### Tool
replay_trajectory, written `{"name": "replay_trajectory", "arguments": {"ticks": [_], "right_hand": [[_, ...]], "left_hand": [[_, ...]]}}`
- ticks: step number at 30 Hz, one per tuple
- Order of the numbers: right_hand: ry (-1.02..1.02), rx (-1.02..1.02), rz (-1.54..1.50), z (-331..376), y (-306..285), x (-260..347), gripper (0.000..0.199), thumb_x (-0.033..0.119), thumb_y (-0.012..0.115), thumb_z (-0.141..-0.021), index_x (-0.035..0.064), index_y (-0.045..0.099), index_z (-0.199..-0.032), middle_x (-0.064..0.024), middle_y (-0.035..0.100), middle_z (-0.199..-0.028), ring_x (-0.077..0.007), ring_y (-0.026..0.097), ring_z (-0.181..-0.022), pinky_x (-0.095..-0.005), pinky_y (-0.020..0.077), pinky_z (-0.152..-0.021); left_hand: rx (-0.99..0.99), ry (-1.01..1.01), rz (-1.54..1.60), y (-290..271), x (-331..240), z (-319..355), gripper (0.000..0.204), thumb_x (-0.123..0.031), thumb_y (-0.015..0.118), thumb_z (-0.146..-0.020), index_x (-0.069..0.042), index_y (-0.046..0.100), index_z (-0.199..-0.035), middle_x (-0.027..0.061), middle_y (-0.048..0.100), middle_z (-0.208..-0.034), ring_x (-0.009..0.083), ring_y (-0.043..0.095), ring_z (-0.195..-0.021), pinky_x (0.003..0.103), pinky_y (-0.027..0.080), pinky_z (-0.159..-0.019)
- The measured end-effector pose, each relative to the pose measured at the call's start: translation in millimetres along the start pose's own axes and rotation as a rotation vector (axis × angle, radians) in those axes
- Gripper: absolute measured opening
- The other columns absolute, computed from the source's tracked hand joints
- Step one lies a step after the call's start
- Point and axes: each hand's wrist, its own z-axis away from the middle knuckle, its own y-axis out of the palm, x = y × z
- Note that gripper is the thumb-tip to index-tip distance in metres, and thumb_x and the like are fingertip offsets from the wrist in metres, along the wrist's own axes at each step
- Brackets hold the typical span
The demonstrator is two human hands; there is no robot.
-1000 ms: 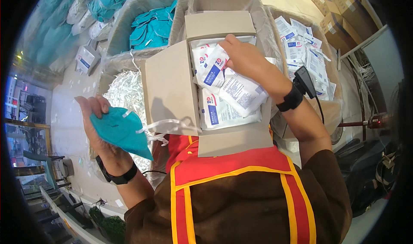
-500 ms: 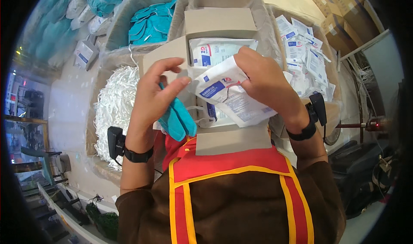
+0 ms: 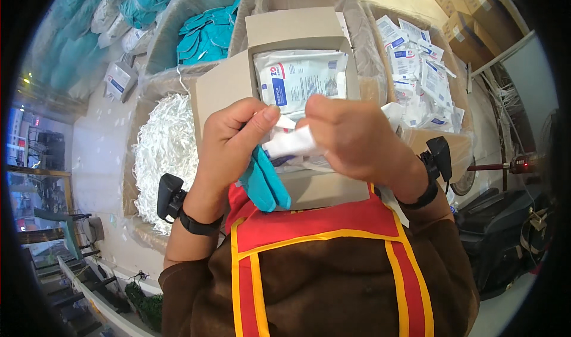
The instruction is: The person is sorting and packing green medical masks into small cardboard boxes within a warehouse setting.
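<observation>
My left hand point(image 3: 235, 138) is closed, thumb and forefinger pinching one edge of a small white packet point(image 3: 291, 142). Teal folded fabric pieces point(image 3: 263, 179), mask-like in shape, hang below its palm, held by the lower fingers. The other side of the packet is in my closed right hand point(image 3: 357, 136), which is slightly blurred. Between the hands the packet looks creased; whether it is torn open I cannot tell. Both hands are over the near part of an open cardboard box point(image 3: 330, 189). Inside it lies a larger printed white-and-blue packet point(image 3: 315, 78).
A carton of white strings point(image 3: 163, 158) stands left, and a lined carton of teal pieces point(image 3: 208, 34) far left. At right is a carton of small white packets point(image 3: 425, 78). Stacked brown boxes point(image 3: 470, 25) are at the far right; a dark seat point(image 3: 502, 218) is near right.
My left hand has moved right and taken hold of the packet's edge, teal pieces still in it. My right hand has moved down, and the packet is now bunched between both hands.
</observation>
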Motion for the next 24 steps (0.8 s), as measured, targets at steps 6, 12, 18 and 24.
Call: {"name": "replay_trajectory", "arguments": {"ticks": [6,12,18,24], "right_hand": [[-0.24,-0.022,0.028,10,5,14,0.013,0.009,0.063,-0.071,0.0079,0.062,-0.084,-0.0032,0.051,-0.077,-0.0202,0.058,-0.07,-0.0321,0.0461,-0.054],[-0.183,0.073,-0.134,22,-9,30,0.009,0.011,0.06,-0.076,0.0089,0.054,-0.083,-0.0042,0.048,-0.081,-0.0195,0.059,-0.07,-0.0312,0.0474,-0.053],[-0.236,-0.058,-0.199,28,-16,26,0.023,0.009,0.07,-0.068,0.0023,0.064,-0.089,-0.0075,0.059,-0.082,-0.0219,0.063,-0.066,-0.0289,0.0481,-0.052],[-0.197,-0.175,0.021,34,-9,22,0.016,0.013,0.068,-0.068,0.01,0.058,-0.081,-0.0014,0.054,-0.082,-0.0156,0.057,-0.068,-0.0273,0.0461,-0.051]], "left_hand": [[-0.154,-0.168,0.299,0,20,-23,0.024,-0.023,0.064,-0.092,-0.003,0.066,-0.079,-0.0047,0.058,-0.07,0.0018,0.047,-0.063,0.019,0.037,-0.056],[-0.222,-0.186,0.293,-15,61,-51,0.028,-0.027,0.063,-0.093,-0.007,0.063,-0.073,-0.0074,0.054,-0.066,0.0008,0.041,-0.057,0.02,0.031,-0.051],[-0.216,-0.064,-0.098,-48,78,-45,0.022,-0.023,0.068,-0.088,-0.003,0.064,-0.078,-0.0063,0.054,-0.065,0.0032,0.043,-0.059,0.022,0.034,-0.053],[-0.352,0.238,-0.545,-48,10,2,0.022,-0.01,0.074,-0.075,-0.003,0.065,-0.094,0.0022,0.06,-0.081,0.0084,0.049,-0.064,0.023,0.037,-0.054]]}}
